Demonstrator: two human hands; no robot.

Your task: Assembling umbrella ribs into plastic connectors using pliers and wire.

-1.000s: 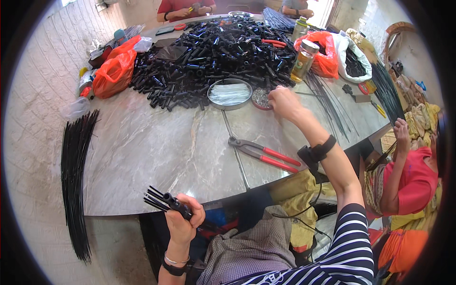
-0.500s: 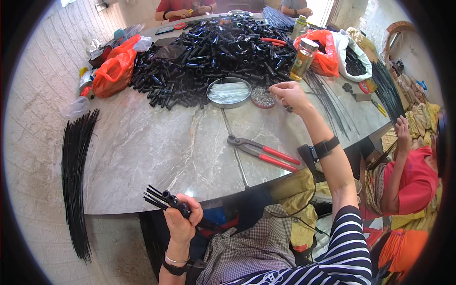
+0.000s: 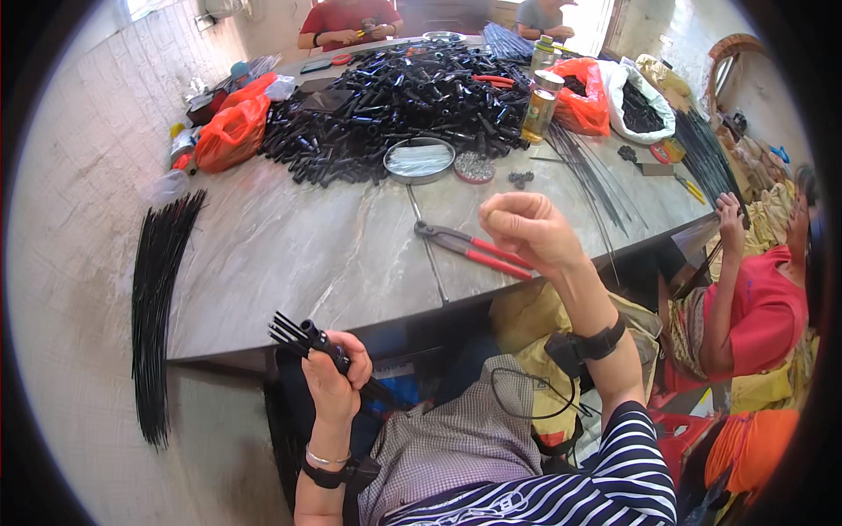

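My left hand (image 3: 335, 373) is wrapped round a black plastic tube (image 3: 317, 337), held over the front edge of the table. Several thin black rods (image 3: 285, 328) stick out beside the tube's open end. Above the pincers' handles, my right hand (image 3: 533, 232) is raised with thumb and forefinger pinched; whatever is between them is too small to make out. The pincers (image 3: 469, 247) with red handles lie on the table. Farther back are a round metal tin (image 3: 419, 178) of clear thin sticks and a small red-rimmed dish (image 3: 474, 168) of tiny shiny pieces.
A large heap of black tubes (image 3: 395, 105) covers the far middle. Long black rods (image 3: 162, 316) overhang the left edge. Bottles (image 3: 539, 107), a red bag (image 3: 582, 101) and a white sack (image 3: 636, 105) stand at right. Co-workers sit across and at right (image 3: 759, 307).
My right hand has drawn back from beside the small dish toward me, its fingers pinched. My left hand still grips the black tube. The view has shifted slightly.
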